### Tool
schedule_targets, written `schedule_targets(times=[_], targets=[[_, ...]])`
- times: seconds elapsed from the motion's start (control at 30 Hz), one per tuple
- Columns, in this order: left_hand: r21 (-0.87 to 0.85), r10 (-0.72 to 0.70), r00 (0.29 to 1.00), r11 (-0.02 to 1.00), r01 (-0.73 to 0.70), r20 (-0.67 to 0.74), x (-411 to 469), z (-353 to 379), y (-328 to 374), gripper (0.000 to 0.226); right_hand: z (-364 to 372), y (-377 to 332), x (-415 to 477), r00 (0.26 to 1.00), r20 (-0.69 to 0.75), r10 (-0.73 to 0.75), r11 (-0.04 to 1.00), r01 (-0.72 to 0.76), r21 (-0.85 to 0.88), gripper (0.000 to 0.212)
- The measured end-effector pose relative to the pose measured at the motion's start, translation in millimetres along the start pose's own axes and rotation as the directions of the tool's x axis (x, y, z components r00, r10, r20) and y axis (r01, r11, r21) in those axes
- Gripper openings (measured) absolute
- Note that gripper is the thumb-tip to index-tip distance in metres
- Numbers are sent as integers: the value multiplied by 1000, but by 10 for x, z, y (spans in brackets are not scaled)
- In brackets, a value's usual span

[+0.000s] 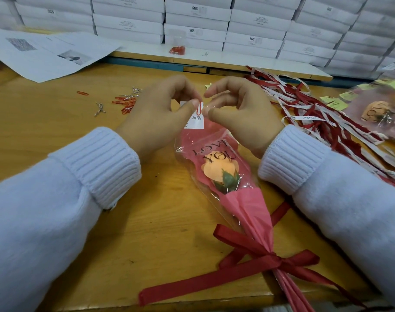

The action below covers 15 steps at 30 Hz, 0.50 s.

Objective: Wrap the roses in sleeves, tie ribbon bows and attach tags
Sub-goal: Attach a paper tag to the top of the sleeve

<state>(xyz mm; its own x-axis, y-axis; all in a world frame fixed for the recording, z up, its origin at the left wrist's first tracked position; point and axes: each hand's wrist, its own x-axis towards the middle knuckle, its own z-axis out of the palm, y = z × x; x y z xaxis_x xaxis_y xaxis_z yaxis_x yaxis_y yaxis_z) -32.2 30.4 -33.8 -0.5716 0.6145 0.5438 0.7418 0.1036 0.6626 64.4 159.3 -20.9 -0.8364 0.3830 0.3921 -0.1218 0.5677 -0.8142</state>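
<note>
Spare clips (126, 104): loose on the bench (57, 136), toward its left edge.
Left hand (160, 113): thumb and forefinger pinch the tag (195, 121) and a red clip (199, 109), probably to fasten the tag on the sleeve's mouth.
Right hand (239, 113): fingers curled, narrow, just beside the clip. I cannot tell if they grip anything.
Sleeve (214, 143): mid-bench, holds the rose (216, 167), with the bow (266, 260) tied near the front edge.
Ribbons (315, 113): heaped toward the right edge.

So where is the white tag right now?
Head view, centre: the white tag sits at the top edge of the pink rose sleeve, with a red paper clip on it, pinched by the left hand, with the right hand close beside it.
</note>
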Motion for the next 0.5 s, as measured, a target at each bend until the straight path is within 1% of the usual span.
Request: schedule_targets(times=[0.1, 0.2, 0.27, 0.37, 0.5], targets=[[-25, -3, 999, 1000, 4, 43, -13, -5, -2, 3, 12, 10, -7, 1000, 6, 4, 1000, -4, -2, 19], [-41, -11, 997, 999, 14, 77, -30, -14, -17, 13, 18, 14, -13, 1000, 18, 21, 1000, -21, 11, 20], [-34, -25, 996, 999, 28, 86, -30, -18, -28, 14, 9, 16, -11, 999, 20, 30, 999, -31, 30, 20], [-47, -39, 994, 998, 43, 99, -18, -20, -38, 13, 3, 14, -4, 1000, 21, 15, 1000, -15, 8, 21], [-29, -28, 994, 999, 31, 103, -12, -6, -39, 11, -7, 18, 3, 1000, 20, 13, 1000, -13, -3, 24]])
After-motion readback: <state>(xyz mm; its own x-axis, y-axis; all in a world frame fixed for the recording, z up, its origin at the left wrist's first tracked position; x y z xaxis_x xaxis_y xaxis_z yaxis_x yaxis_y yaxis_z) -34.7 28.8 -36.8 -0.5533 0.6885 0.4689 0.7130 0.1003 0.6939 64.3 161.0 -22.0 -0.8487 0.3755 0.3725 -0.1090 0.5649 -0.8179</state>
